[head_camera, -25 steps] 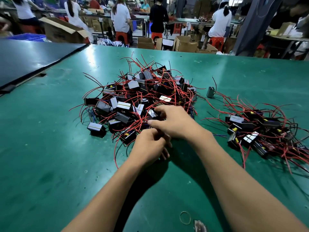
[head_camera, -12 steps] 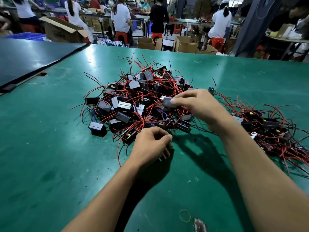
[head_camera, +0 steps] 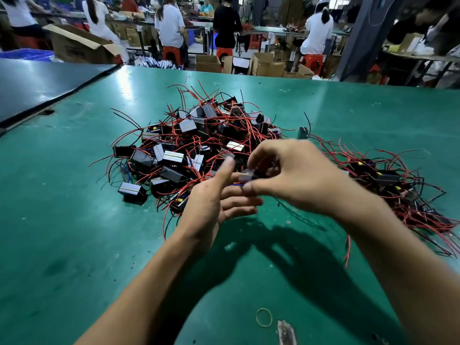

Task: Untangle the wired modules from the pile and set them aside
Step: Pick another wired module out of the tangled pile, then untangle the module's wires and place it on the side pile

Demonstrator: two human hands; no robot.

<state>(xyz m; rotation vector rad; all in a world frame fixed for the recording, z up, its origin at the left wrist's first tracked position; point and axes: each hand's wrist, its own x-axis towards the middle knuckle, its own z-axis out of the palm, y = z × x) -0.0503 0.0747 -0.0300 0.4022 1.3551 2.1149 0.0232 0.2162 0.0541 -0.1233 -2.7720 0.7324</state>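
Head camera looks down on two bare forearms reaching over the green work table (head_camera: 74, 232). The right hand (head_camera: 298, 178), wrist bent inward, pinches a small grey-and-black wired module (head_camera: 247, 176) between thumb and curled fingers, just in front of the tangled pile of black modules with red wires (head_camera: 194, 145). The left hand (head_camera: 211, 205) sits just below it, fingers spread, forefinger raised. A second heap of wired modules (head_camera: 388, 178) lies to the right.
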